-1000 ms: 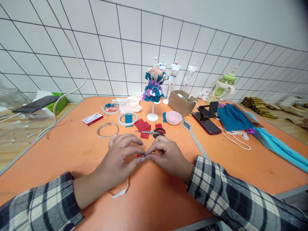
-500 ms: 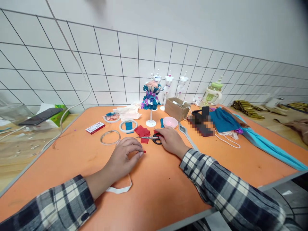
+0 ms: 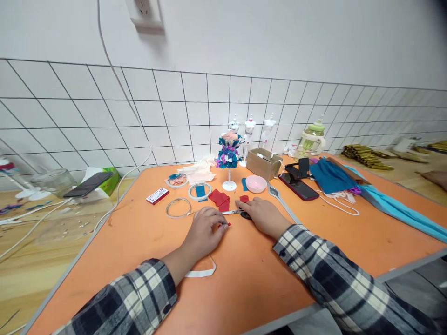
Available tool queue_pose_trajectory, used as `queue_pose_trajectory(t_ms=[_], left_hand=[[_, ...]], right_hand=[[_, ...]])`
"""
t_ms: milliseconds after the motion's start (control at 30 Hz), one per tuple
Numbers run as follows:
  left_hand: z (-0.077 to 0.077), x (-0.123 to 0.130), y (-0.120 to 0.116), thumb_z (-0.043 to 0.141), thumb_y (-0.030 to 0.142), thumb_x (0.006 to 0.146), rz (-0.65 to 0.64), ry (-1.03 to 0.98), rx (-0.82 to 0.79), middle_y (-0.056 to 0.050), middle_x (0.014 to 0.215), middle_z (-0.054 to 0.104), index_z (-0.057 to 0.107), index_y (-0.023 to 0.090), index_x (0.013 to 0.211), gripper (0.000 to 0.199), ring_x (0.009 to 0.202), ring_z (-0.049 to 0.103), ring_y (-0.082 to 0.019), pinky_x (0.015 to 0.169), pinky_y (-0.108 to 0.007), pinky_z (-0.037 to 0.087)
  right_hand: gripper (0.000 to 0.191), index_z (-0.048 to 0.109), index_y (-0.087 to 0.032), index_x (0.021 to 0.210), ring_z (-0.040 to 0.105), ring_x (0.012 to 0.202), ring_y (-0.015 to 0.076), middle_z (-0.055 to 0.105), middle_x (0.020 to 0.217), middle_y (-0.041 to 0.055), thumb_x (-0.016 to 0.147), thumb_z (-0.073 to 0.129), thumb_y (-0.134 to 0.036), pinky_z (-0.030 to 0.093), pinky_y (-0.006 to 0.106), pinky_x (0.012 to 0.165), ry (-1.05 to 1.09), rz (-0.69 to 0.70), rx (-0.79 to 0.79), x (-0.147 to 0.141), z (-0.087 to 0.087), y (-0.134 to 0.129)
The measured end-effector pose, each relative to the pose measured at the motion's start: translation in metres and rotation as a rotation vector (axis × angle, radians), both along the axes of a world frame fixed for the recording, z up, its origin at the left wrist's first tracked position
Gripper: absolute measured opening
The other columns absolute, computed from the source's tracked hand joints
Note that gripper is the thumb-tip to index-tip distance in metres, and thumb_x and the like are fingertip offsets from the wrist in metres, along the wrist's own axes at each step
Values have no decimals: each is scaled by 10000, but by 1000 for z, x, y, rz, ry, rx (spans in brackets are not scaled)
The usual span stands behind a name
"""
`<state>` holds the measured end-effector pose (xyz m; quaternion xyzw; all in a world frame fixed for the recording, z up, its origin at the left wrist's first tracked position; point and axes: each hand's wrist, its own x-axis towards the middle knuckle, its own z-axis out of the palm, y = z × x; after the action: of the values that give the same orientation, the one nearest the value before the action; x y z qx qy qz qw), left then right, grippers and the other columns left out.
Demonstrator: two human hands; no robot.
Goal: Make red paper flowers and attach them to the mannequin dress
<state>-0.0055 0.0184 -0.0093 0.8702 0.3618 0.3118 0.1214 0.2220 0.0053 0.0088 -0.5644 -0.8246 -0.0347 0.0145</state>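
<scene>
Low over the orange table (image 3: pixel 244 260), my left hand (image 3: pixel 207 229) pinches a small red scrap (image 3: pixel 228 224) between thumb and fingers. My right hand (image 3: pixel 262 215) rests over the black handles of the scissors (image 3: pixel 234 212), its fingers covering part of them; its grip is partly hidden. The blades point left, beside red cloth pieces (image 3: pixel 220 199). Another red piece (image 3: pixel 244 198) lies just beyond my right fingers. A white strip (image 3: pixel 204 273) lies near my left wrist. Behind stands a small dress form (image 3: pixel 229 158) dressed in blue, purple and peach fabric.
Around the hands are a pink bowl (image 3: pixel 256 183), a white ring (image 3: pixel 200 191), a metal ring (image 3: pixel 178 208) and a small red-and-white box (image 3: pixel 157 196). Farther right are a cardboard box (image 3: pixel 263 164), a phone (image 3: pixel 299 187), blue cloth (image 3: pixel 331 175) and a bottle (image 3: pixel 312 140).
The view has turned left and up, so things appear shifted right. My right hand has moved further over the scissors' handles. My left hand keeps its pinch on the red scrap.
</scene>
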Motion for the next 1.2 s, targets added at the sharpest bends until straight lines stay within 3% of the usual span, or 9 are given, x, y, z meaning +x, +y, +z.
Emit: queue_pose_trajectory(t_ms=[200,333,567,867,967,1067,1200], left_hand=[[-3,-9,7,606,244,879,40,-4,5,-61,936,722,727,204,836,134,944,627,-229,890,-401,460],[-3,-15,11,598,253,877,63,-22,32,-65,914,716,723,200,823,146,915,625,-233,860,-399,467],[-3,-14,12,590,282,872,54,-22,65,-65,891,720,733,198,801,181,890,631,-232,861,-402,467],[3,-23,13,568,319,866,85,7,109,-63,883,732,732,199,790,216,888,649,-218,867,-371,488],[10,-29,12,564,348,874,96,4,122,-58,884,733,731,206,794,234,883,650,-213,880,-374,488],[16,-38,12,572,379,871,117,-2,137,-54,864,734,730,210,788,245,871,655,-219,898,-390,484],[20,-52,13,556,414,867,189,24,119,-54,906,738,733,227,797,267,911,670,-234,888,-368,501]], right_hand=[[440,435,-291,1435,631,908,219,633,1182,112,1004,401,-204,396,277,647,14,10,80,8,-2,1],[358,527,-280,1334,646,842,202,604,1217,107,1008,387,-232,404,281,650,45,-30,100,19,0,5],[311,625,-249,1173,637,1003,221,662,1148,77,976,405,-153,432,294,772,62,-22,60,35,-1,14],[372,548,-256,1294,600,1068,241,591,1241,105,976,388,-145,427,296,715,128,-68,171,35,6,12],[318,545,-280,1285,630,1021,254,640,1166,94,982,454,-244,433,306,715,190,-107,171,32,7,12],[391,463,-284,1363,673,895,256,696,1040,82,975,492,-329,442,311,689,249,-167,175,30,4,15],[371,480,-253,1282,681,829,218,706,1025,58,916,542,-244,470,298,687,622,-105,158,25,-7,20]])
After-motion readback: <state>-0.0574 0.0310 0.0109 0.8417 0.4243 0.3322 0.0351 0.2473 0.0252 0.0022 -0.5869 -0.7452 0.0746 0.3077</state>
